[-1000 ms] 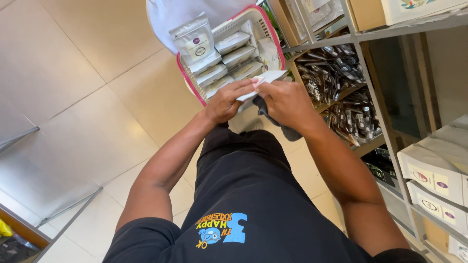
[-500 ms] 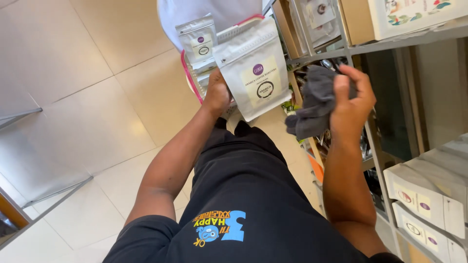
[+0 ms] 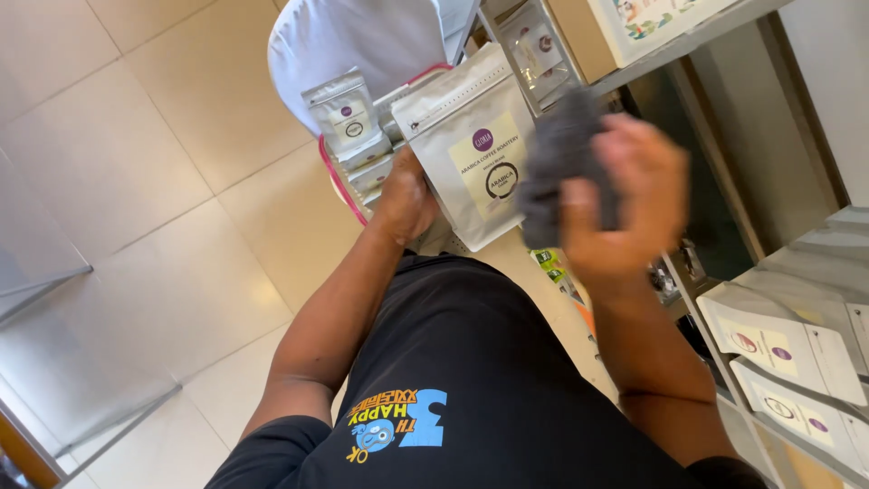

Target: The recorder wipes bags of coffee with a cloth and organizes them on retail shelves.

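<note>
Left hand [image 3: 405, 201], fingers clamped, holds a flat matte white pouch [image 3: 471, 149]; right hand [image 3: 625, 195] fingers bunch a fuzzy grey cloth [image 3: 557, 163] against it.

Pretty bright shot overall, soft daylight-ish light, no hard shadows anywhere. The pale glossy floor tiles [image 3: 136, 208] catch a hazy sheen at the lower left and look a bit washed out. The right hand [image 3: 625, 204] and the dark grey cloth [image 3: 557, 163] it grips are smeared with motion blur, edges all mushy. The white flat-bottomed pouch with a round purple label [image 3: 475, 145] held by the left hand [image 3: 407, 195] is fairly sharp, slightly overexposed. The grey metal shelf [image 3: 688, 50] leans with wide-angle stretch, and its recess below sits in deep shade
</note>
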